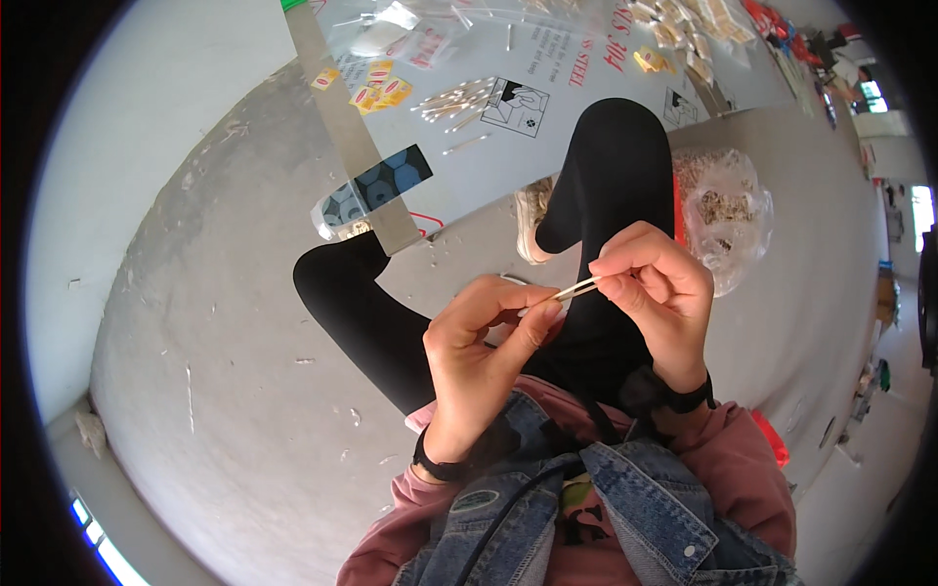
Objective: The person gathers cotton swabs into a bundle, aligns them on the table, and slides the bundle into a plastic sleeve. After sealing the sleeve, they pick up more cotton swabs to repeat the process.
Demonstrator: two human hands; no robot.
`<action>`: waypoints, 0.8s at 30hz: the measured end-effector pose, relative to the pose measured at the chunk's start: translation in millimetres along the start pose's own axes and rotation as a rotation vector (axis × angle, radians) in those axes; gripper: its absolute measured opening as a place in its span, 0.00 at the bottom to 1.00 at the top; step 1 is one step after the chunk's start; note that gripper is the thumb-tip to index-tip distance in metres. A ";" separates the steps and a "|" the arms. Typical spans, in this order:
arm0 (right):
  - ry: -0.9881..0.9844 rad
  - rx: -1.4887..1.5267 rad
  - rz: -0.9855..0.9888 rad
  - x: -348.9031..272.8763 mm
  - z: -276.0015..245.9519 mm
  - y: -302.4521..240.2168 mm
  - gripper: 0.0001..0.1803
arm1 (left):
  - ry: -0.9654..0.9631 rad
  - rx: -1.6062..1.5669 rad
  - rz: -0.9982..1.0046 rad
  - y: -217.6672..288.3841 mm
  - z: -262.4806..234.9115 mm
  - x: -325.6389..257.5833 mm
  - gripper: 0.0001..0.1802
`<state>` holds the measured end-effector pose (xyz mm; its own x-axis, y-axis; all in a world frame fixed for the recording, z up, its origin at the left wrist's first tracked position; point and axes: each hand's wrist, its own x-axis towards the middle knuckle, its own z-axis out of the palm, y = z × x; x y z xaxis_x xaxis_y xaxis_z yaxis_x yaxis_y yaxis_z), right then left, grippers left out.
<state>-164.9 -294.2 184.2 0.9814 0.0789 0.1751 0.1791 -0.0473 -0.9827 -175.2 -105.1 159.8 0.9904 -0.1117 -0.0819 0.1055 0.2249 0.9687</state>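
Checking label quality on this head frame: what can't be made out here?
- Thin pale sticks, head view: how many, too small; ends hidden by fingertips of left hand and right hand.
- Clear bag: contents too small; partly behind the knee.
- Loose sticks on grey sheet: count blurred.
- Far packets: cut by the rim.
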 end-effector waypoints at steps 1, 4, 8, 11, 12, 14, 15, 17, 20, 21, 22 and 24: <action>0.001 -0.023 0.021 -0.2 -1.1 -0.1 0.07 | -0.015 -0.028 -0.029 -1.0 1.8 0.4 0.10; 0.078 0.041 0.042 0.1 -2.3 -0.7 0.05 | 0.006 -0.099 -0.157 0.7 8.1 -0.2 0.16; 0.158 0.040 0.013 -1.7 -16.0 4.5 0.04 | -0.037 -0.032 -0.106 0.3 7.3 5.0 0.18; 0.306 0.013 0.007 -6.1 -31.8 1.8 0.04 | 0.007 0.028 -0.122 -7.5 -3.2 6.7 0.16; 0.393 -0.009 -0.030 -7.3 -44.5 2.5 0.04 | 0.047 0.050 -0.126 -8.1 -6.2 7.6 0.13; 0.733 -0.296 -0.050 -8.7 -81.1 1.8 0.05 | 0.090 0.116 -0.110 -11.9 -17.6 7.8 0.11; 0.820 -0.476 -0.075 -8.5 -103.9 3.8 0.07 | 0.101 0.121 -0.109 -13.4 -23.5 7.6 0.10; 0.909 -0.660 -0.103 -6.5 -152.2 13.8 0.08 | 0.092 0.125 -0.112 -15.0 -28.4 7.9 0.10; 0.747 -1.120 0.022 -20.9 -200.4 47.4 0.10 | 0.074 0.143 -0.127 -16.0 -22.5 10.8 0.09; 0.713 -1.174 0.166 -26.4 -203.6 55.0 0.11 | 0.058 0.151 -0.142 -16.1 -18.7 12.0 0.10; 0.672 -1.217 0.310 -27.8 -202.8 61.2 0.12 | 0.038 0.139 -0.138 -15.9 -13.6 13.3 0.10; 0.615 -0.964 0.276 -24.0 -176.5 54.2 0.14 | 0.037 0.102 -0.124 -15.3 -4.5 13.1 0.09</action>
<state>-166.5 -474.5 137.5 0.8162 -0.5334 0.2222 -0.3254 -0.7421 -0.5860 -163.4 -105.6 142.8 0.9732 -0.0959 -0.2091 0.2193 0.1123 0.9692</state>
